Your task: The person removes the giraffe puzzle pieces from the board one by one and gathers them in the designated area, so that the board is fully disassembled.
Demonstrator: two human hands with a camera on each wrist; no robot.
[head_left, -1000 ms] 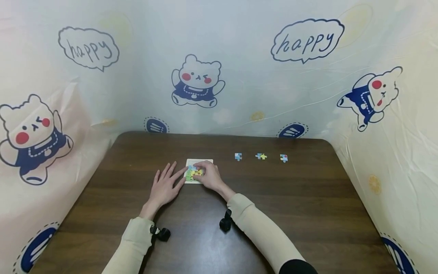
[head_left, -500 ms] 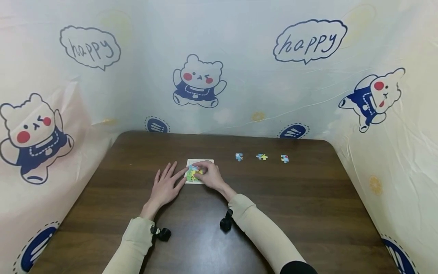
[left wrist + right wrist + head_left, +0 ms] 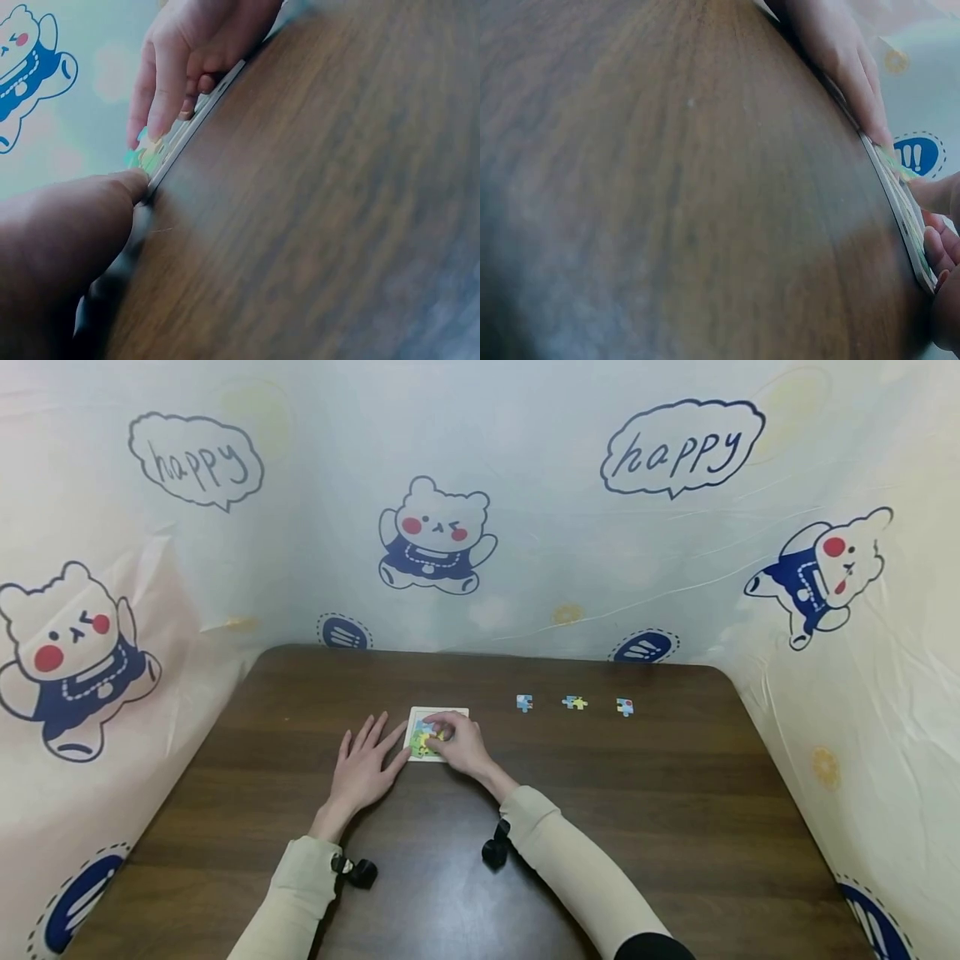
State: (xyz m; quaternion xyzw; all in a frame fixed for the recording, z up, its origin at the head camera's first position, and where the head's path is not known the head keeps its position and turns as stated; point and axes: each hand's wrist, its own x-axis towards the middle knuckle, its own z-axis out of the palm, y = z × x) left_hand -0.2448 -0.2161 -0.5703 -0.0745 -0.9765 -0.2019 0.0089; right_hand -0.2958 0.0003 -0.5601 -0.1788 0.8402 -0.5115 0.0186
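A small jigsaw puzzle tray (image 3: 438, 711) with a white border lies on the table in the head view. Blue, green and yellow pieces (image 3: 418, 748) show inside its left part. Over the tray, my right hand (image 3: 462, 748) has thumb and fingers bent together, pinching a puzzle piece (image 3: 150, 154) that shows green and yellow in the left wrist view. The fingers hide most of that piece and the tray's right side. My left hand (image 3: 363, 770) lies with fingers spread at the tray's left edge, its thumb touching the lower left corner.
Three loose puzzle pieces lie in a row right of the tray: a blue one (image 3: 524, 702), a blue and yellow one (image 3: 575, 702) and a blue one with red (image 3: 625, 707). A printed curtain (image 3: 540, 552) hangs behind the brown table (image 3: 645, 802).
My left index finger has drawn back slightly from the puzzle to the tray's left edge. The right hand stays nearly in place, with only small finger movement.
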